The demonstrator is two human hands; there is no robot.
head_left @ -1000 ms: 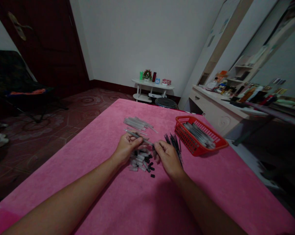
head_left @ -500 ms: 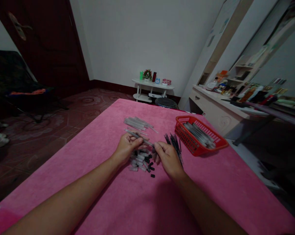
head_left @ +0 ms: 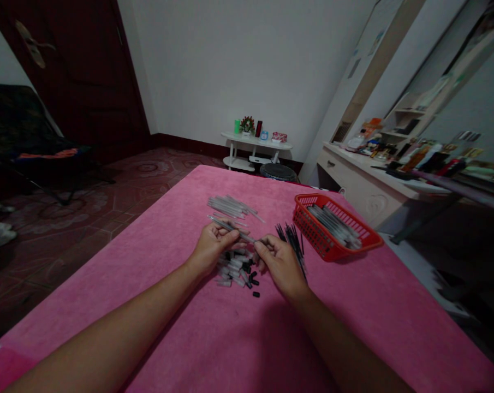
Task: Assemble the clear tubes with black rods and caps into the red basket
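Slanting between my two hands is a slim, clear-grey pen (head_left: 220,220). My left hand (head_left: 209,246) is closed around its middle, and its far end sticks out at upper left. The fingers of my right hand (head_left: 283,261) pinch the near end of the pen; the exact contact is partly hidden. Below the pen lies a heap of clear and black pen caps (head_left: 235,268), partly covered by the hands. Several clear pen barrels (head_left: 229,206) lie beyond my left hand. Dark thin refills (head_left: 290,236) lie beside my right hand, which covers some of them.
A red plastic basket (head_left: 310,232) with several grey pens (head_left: 332,222) stands on the pink cloth (head_left: 165,256) at right. One black piece (head_left: 256,294) lies near the heap. A dresser (head_left: 372,188) stands beyond the right edge, and a low white stand (head_left: 255,140) by the wall.
My right hand's fingers have shifted slightly and turned at the near end of the pen. The left hand and the piles have stayed in place.
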